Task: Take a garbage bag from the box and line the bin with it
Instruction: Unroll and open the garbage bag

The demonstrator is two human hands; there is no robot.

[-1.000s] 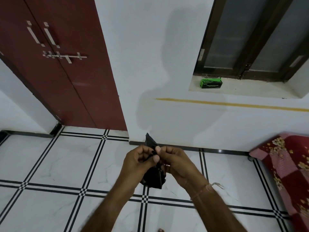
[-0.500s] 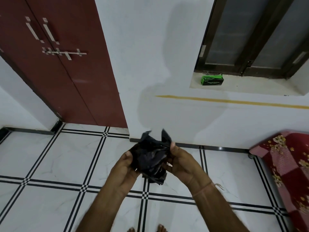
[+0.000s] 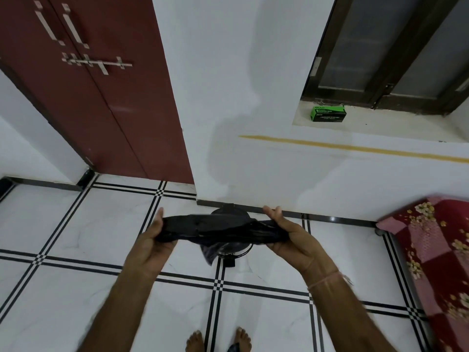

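A black garbage bag (image 3: 218,229) is stretched flat and wide between my two hands above the floor. My left hand (image 3: 154,240) grips its left end and my right hand (image 3: 286,237) grips its right end. Behind and below the bag, a dark round bin (image 3: 229,212) stands on the floor by the wall, mostly hidden by the bag. The green garbage bag box (image 3: 328,114) rests on the window ledge at the upper right, well away from both hands.
A red double door (image 3: 83,92) with metal handles and a latch is at the left. A bed with a red floral cover (image 3: 436,252) stands at the right. White tiled floor (image 3: 76,288) with black lines lies below. My bare feet (image 3: 218,339) show at the bottom.
The bag was a crumpled bundle held close between both hands. Both hands have moved apart and pulled it out into a wide strip. The bin has come into sight behind it.
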